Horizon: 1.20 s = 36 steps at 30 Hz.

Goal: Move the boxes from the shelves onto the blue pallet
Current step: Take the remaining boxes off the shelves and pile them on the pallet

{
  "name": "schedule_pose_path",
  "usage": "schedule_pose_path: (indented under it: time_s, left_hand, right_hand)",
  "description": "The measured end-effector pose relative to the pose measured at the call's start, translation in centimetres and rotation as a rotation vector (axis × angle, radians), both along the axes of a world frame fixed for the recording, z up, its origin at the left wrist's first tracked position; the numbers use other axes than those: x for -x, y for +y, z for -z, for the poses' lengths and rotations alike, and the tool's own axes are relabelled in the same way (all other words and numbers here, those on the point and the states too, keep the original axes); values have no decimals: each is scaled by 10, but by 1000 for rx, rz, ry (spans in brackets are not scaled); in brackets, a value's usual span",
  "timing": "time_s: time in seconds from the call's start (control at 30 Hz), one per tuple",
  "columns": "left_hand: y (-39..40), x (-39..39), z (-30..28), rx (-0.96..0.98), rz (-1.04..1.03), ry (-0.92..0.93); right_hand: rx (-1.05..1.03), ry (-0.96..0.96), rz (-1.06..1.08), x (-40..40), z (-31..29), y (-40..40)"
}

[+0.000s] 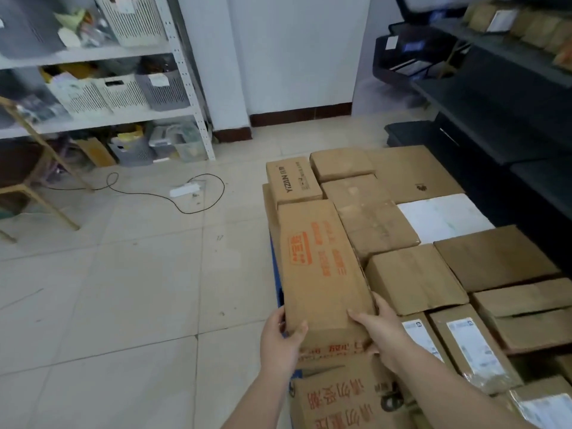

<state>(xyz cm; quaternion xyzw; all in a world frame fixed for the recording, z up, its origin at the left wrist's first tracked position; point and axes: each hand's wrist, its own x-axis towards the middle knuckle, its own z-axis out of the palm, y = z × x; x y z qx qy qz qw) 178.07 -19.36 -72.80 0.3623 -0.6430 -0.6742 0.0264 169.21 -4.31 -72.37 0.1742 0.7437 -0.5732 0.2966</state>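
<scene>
Both hands on a long cardboard box w/ orange print point(322, 267), lying at the left edge of the box pile. Left hand point(280, 339) grips its near-left corner, thumb on top. Right hand point(382, 331) grips the near-right corner, fingers curled round the side. Blue pallet point(276, 274) peeks out underneath. Other boxes point(414, 277) packed beside it. White shelves point(93, 116) w/ baskets far left, power strip point(184, 189) on floor.
</scene>
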Motion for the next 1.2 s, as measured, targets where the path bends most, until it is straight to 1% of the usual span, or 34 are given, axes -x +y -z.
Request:
schedule_pose_path:
  time_s: [0.13,0.3,0.4,0.47,0.6,0.73,0.8,0.93,0.97,1.03,1.1,1.2]
  left_hand:
    - [10,57,74,-24,-38,-8]
    - [27,110,162,-37,-54,-5]
    - [35,123,205,-14,-90,-29]
    - [35,131,222,-4,-112,-43]
    - [32,149,234,8,-103,-16]
    - [30,155,233,8,-102,-22]
    - [30,155,231,-24,-94,-41]
    - [32,160,217,-170,-15,-80]
    - [32,161,212,-178,2,-91]
    - [29,161,197,-144,13,-120]
    - [26,153,182,-69,-5,-172]
    - [20,130,146,75,57,-193]
  right_hand:
    - [20,-33,-17,59,77,8]
    - [34,-14,-38,115,178,16]
    - [-3,72,-44,132,227,17]
    - [-42,132,-61,141,242,13]
    - [-109,185,-125,155,251,4]
    - [-184,227,-192,156,246,-1]
    - [-215,252,-201,154,241,0]
    - [-260,291,-198,147,227,5]
    - [-275,293,-201,144,222,7]
    - [-294,299,-213,135,212,12]
    - [-296,296,-236,121,197,19]
    - [-288,235,-280,97,154,27]
